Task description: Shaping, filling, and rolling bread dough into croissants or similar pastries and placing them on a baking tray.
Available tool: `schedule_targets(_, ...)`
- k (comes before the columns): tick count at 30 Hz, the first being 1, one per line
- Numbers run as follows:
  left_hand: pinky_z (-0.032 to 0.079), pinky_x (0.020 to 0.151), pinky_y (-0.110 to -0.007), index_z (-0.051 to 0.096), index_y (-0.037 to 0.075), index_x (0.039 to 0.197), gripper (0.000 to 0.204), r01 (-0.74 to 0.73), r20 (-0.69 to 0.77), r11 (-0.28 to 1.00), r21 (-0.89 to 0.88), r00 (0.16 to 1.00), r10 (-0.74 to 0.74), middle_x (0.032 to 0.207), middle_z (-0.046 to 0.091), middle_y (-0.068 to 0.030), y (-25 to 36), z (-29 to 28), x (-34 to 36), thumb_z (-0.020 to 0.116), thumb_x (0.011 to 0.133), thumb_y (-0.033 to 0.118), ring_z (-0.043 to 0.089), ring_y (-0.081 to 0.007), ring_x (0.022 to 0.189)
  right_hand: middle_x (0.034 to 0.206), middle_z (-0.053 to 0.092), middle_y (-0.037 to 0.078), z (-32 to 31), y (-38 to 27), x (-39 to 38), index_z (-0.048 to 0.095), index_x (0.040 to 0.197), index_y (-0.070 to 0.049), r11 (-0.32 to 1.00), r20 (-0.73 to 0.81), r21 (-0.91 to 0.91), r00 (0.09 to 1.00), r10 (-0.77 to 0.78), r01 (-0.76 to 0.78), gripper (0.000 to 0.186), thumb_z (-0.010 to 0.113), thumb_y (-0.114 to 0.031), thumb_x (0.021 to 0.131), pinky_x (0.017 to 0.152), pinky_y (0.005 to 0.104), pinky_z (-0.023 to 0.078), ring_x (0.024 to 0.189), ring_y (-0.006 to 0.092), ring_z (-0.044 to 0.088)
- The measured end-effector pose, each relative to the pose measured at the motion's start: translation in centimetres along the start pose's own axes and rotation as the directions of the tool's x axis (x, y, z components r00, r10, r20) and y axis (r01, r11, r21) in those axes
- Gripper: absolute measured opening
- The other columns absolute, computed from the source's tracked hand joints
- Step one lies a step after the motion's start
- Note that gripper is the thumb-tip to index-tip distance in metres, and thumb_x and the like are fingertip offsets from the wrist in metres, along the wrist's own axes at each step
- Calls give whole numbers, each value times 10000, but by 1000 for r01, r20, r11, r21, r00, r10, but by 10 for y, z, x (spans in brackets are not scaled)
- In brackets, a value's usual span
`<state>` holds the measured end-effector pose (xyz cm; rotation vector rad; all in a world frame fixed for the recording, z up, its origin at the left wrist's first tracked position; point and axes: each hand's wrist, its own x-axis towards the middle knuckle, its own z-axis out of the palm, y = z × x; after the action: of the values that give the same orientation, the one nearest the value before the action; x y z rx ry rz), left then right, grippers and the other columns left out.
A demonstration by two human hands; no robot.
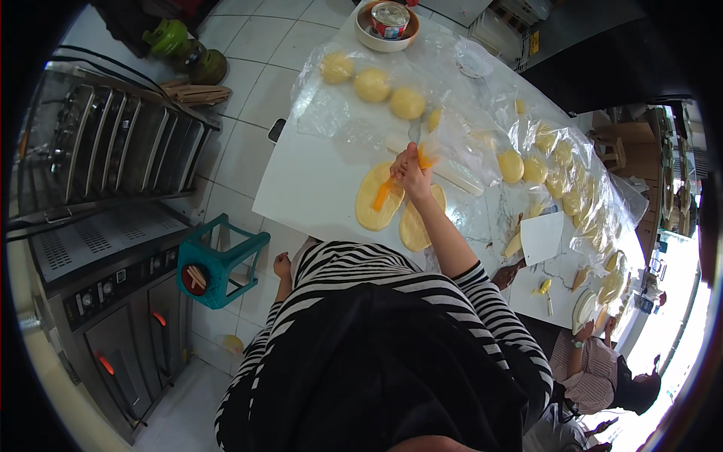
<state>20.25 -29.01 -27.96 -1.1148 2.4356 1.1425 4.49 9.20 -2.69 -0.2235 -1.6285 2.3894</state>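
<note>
My right hand [413, 172] is closed round a clear plastic piping bag [431, 148] with orange filling inside. It hangs over an oval of flattened dough [369, 203], where a strip of orange filling [382, 196] lies. A second flattened dough oval [415, 230] sits beside it, partly behind my right forearm. My left hand [282, 265] hangs low by my side, off the table, fingers curled in with nothing visible in them.
Plastic sheeting partly covers round dough balls [372, 84] along the table [301, 177]. A pale bar [458, 179] lies beyond my right wrist. A bowl with a can [390, 44] stands far off. Left are a green stool [218, 256] and an oven [113, 301]. Other people work at right.
</note>
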Motion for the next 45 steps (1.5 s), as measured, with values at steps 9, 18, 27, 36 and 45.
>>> schedule_targets(9,472,689,-341,696,101,836,171,-13,0,999,-30,1000,13,808,665,-85,11,8,9,556,777,179,619,-221,745,534,358,0,1,1,0,370,640,-81,992,-140,125,990,7,11,399,427,-330,946,487,279,410,465,120,388)
schedule_targets(18,472,682,-336,696,111,848,179,-32,-4,998,52,999,32,810,666,-66,-35,28,35,557,772,193,620,-211,743,554,340,5,-31,-46,-6,328,615,-120,877,-208,479,975,82,28,456,354,-434,945,666,343,406,564,162,398)
schedule_targets(27,446,611,-326,676,82,920,210,-95,125,994,-50,987,100,730,639,-58,-45,33,47,525,810,179,584,-185,651,476,270,-4,-58,-71,-78,260,539,-131,969,-259,224,953,158,-100,518,374,-439,940,490,295,378,443,130,329)
schedule_targets(36,449,607,-318,677,72,898,216,-141,171,990,-22,975,142,752,648,-69,-41,38,45,527,828,212,584,-192,652,476,325,8,-59,-36,-103,318,574,-89,994,-181,-68,978,-100,89,483,354,-377,960,454,272,369,420,107,322)
schedule_targets(45,463,640,-317,675,67,911,215,-130,162,990,-61,977,139,788,658,-79,-42,42,43,554,813,214,599,-197,691,497,319,-13,-65,-33,-86,349,595,-88,998,-224,-32,973,-59,53,446,408,-352,950,445,266,360,434,95,323)
